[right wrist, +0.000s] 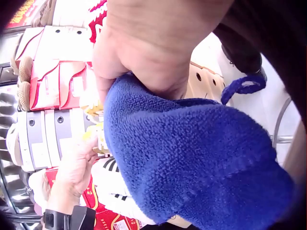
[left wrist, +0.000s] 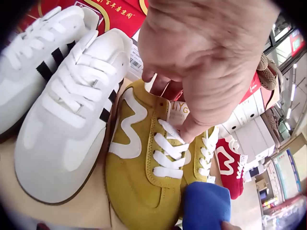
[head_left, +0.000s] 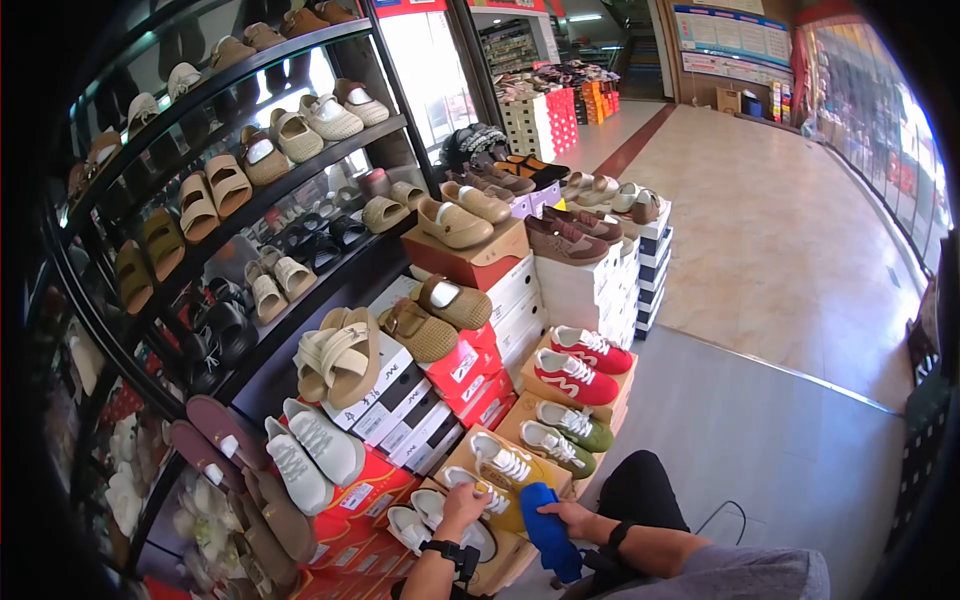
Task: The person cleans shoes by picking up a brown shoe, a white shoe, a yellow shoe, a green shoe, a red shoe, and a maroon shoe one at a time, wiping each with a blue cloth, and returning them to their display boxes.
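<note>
Shop floor (head_left: 780, 200) stretched away on your right, pale and glossy beyond a greyer strip. On your left, a tall black rack (head_left: 396, 126) rose in tiers of shoes, and stacks of white boxes (head_left: 585, 290) stood between it and the open floor, with more footwear on top. Nearer to you, red shoes (head_left: 576, 376) and green shoes (head_left: 560, 455) sat in pairs on tan boxes, and a white pair (left wrist: 62, 134) (black stripes on the sides) lay just beside the yellow ones.

The nearer yellow shoe (left wrist: 139, 177) rested upright next to that white pair, its far mate (left wrist: 194, 165) alongside it. Your left hand (head_left: 463, 508) was clamped on the nearer shoe at its opening, the fingers reaching inside and the thumb pressed against the tongue by the top laces.

Your right hand (head_left: 575, 518) was closed round a bunched blue cloth (right wrist: 192, 158), which hung down from your grip near the yellow toes (whether it touched them, I cannot tell). Smallest of all, a blue loop (right wrist: 245, 88) stuck out from the cloth's edge.
</note>
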Demonstrator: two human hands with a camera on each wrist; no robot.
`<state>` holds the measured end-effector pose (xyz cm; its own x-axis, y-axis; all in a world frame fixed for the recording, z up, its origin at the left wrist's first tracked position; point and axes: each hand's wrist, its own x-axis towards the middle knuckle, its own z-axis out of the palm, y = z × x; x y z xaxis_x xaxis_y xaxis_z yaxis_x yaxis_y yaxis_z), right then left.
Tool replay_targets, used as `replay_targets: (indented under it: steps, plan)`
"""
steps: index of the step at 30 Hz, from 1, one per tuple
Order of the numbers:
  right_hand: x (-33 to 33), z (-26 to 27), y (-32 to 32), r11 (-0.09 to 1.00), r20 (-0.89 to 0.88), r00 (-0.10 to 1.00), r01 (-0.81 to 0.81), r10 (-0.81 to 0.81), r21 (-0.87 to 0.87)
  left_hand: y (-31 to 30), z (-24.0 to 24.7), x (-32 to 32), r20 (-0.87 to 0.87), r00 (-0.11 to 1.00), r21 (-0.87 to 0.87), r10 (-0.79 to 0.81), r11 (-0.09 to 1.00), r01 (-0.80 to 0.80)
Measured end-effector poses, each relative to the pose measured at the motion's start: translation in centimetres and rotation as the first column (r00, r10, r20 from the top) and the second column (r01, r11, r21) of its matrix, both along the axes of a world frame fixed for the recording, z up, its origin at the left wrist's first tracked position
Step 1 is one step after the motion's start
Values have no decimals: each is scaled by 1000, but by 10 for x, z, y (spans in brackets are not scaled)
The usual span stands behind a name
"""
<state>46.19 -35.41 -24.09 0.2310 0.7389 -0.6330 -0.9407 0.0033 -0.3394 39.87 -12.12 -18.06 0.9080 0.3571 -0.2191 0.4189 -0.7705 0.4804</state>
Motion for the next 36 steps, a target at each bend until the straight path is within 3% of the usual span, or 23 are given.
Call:
replay_targets:
  steps: [2, 8, 10, 14, 16, 17, 19, 21, 22, 23, 26, 27, 29, 31, 34, 35, 36]
  plan:
    - [-3, 3, 0, 999, 55, 998, 28, -27, -26, 0, -5, -1, 58, 998, 33, 19, 999, -21]
    - [-3, 0, -1, 998, 72, 997, 43, -39, -48, -1, 4, 11, -22, 998, -64, 53, 996, -54]
    - [-3, -3, -2, 999, 40, 999, 31, -30, -18, -6, 9, 18, -128, 990, 115, 64, 992, -50]
    - [-1, 8, -3, 999, 57, 998, -14, 17, -45, -2, 14, 24, -96, 994, 46, 46, 998, -42]
    - [-1, 16, -8, 996, 103, 991, -89, 85, 26, -6, 36, 19, 29, 995, -156, 91, 984, -86]
    - [1, 22, -13, 995, 92, 991, -95, 92, 23, -7, 39, 16, 111, 990, -159, 84, 985, -66]
    - [12, 39, -26, 950, 130, 961, -262, 242, 167, -8, 46, 6, 157, 982, -177, 102, 981, -73]
    - [20, 56, -38, 947, 187, 950, -279, 249, 157, -20, 78, -10, 168, 982, -193, 90, 980, -57]
    - [24, 67, -42, 945, 253, 935, -292, 250, 145, -26, 95, -17, 230, 969, -283, 94, 959, -25]
    - [28, 80, -45, 946, 253, 935, -290, 248, 146, -29, 104, -22, 292, 951, -368, 102, 930, 14]
    - [33, 121, -42, 997, 440, 897, -69, 42, 46, -35, 94, -43, 386, 915, -359, 121, 933, 29]
    - [37, 136, -38, 998, 501, 865, -56, 34, 30, -43, 98, -50, 376, 916, -426, 143, 904, 34]
    - [39, 164, -23, 1000, 762, 648, -1, 8, -10, -65, 119, -63, 368, 918, -491, 148, 869, 57]
    - [41, 181, -6, 998, 948, 317, 38, 27, -41, -83, 128, -72, 423, 898, -522, 118, 842, 136]
    - [34, 179, 19, 992, 970, -243, 111, -23, 52, -95, 126, -84, 433, 899, -500, 56, 845, 189]
    - [29, 179, 19, 993, 971, -238, 105, -24, 50, -100, 132, -88, 429, 901, -520, 67, 834, 185]
    - [23, 180, 19, 999, 951, -309, -15, 24, -30, -102, 133, -90, 429, 900, -519, 74, 836, 178]
